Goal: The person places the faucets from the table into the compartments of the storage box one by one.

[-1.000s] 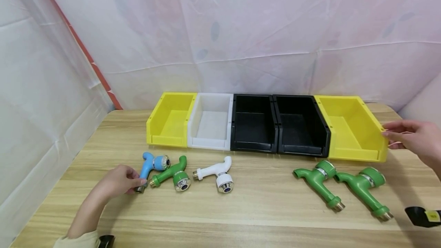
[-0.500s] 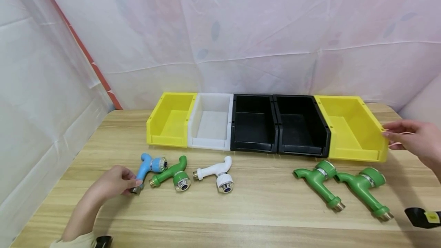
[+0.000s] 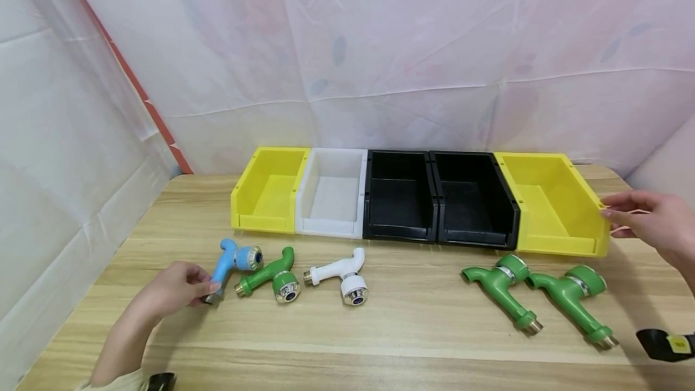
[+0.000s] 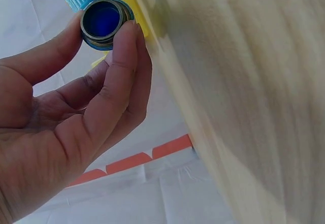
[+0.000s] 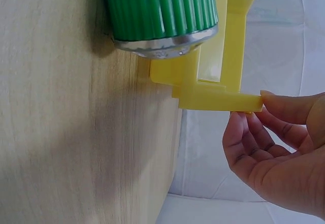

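Thumb and fingers of my left hand (image 3: pixel 172 288) pinch the threaded metal end of a blue faucet (image 3: pixel 221 271) at the table's left. The left wrist view looks straight into that faucet's round inlet (image 4: pixel 104 22). Beside it lie a green faucet (image 3: pixel 266 273) and a white faucet (image 3: pixel 339 269). At the far right, my right hand (image 3: pixel 654 222) pinches the side rim of the right yellow bin (image 3: pixel 589 243); the right wrist view has the thumb on one face of that rim and fingertips on the other. Two more green faucets (image 3: pixel 502 291), (image 3: pixel 575 300) lie in front of it.
A row of bins stands along the back: a left yellow bin (image 3: pixel 266 222), a white bin (image 3: pixel 329 227), and two black bins (image 3: pixel 400 231), (image 3: pixel 478 237). Behind them hangs a pale cloth (image 3: pixel 380 47). A black object with a yellow label (image 3: pixel 665 344) shows at the right edge.
My left hand has shifted slightly left with the blue faucet, widening the gap to the green faucet beside it. The right hand stays on the yellow bin's rim.
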Tool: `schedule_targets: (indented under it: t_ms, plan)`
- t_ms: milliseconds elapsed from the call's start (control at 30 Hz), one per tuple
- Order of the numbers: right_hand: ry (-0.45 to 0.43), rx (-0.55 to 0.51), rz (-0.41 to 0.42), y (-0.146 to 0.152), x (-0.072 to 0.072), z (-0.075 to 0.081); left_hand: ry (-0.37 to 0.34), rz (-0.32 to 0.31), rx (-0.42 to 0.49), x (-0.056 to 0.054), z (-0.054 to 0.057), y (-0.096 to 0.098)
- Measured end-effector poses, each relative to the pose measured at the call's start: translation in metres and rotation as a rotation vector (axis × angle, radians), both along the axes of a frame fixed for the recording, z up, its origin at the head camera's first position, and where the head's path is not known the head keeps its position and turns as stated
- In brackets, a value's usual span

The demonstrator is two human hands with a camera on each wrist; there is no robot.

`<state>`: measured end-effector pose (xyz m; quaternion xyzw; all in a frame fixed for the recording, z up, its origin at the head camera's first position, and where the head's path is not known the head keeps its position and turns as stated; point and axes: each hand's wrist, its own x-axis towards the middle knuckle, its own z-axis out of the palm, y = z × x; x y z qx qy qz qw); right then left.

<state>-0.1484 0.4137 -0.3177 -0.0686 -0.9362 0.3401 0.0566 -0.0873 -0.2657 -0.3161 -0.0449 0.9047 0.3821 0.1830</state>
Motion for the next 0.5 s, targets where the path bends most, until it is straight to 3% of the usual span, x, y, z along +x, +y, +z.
schedule_targets:
  t_ms: [267, 500]
  plan:
    - [-0.011, 0.005, 0.018, -0.0014, 0.0016, 0.0025, 0.027, -0.022, 0.019, -0.0003, 0.0047, 0.0016]
    - [-0.009, 0.01, 0.02, -0.0018, 0.0027, 0.0036, 0.044, 0.002, 0.014, -0.003, 0.0089, 0.0019]
